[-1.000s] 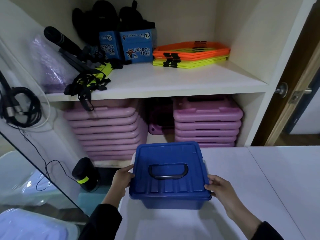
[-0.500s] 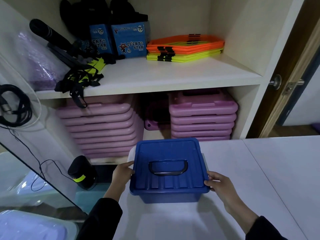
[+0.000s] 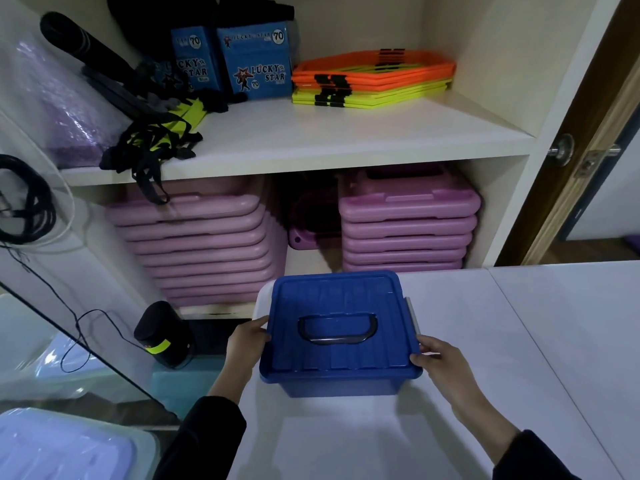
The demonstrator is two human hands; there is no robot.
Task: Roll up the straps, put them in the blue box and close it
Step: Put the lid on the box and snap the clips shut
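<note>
The blue box (image 3: 337,341) stands on the white table (image 3: 502,358) near its far left corner, lid on, with a dark handle lying flat in the lid. My left hand (image 3: 247,342) grips the box's left rim and my right hand (image 3: 436,358) grips its right rim by a grey side latch. A tangle of black and yellow straps (image 3: 156,140) lies on the upper shelf at the left, one black end hanging over the shelf edge. What is inside the box is hidden.
Two stacks of pink plastic cases (image 3: 201,244) fill the lower shelf. The upper shelf (image 3: 329,140) holds blue Lucky Star packs (image 3: 256,64), orange and yellow flat frames (image 3: 372,77) and a black tube. A black roll (image 3: 159,332) stands on the floor at left. A door (image 3: 588,150) is at right.
The view has tilted down and shifted slightly, so the shelves sit higher in frame. Both hands stay on the box's sides, and the box has barely moved on the table.
</note>
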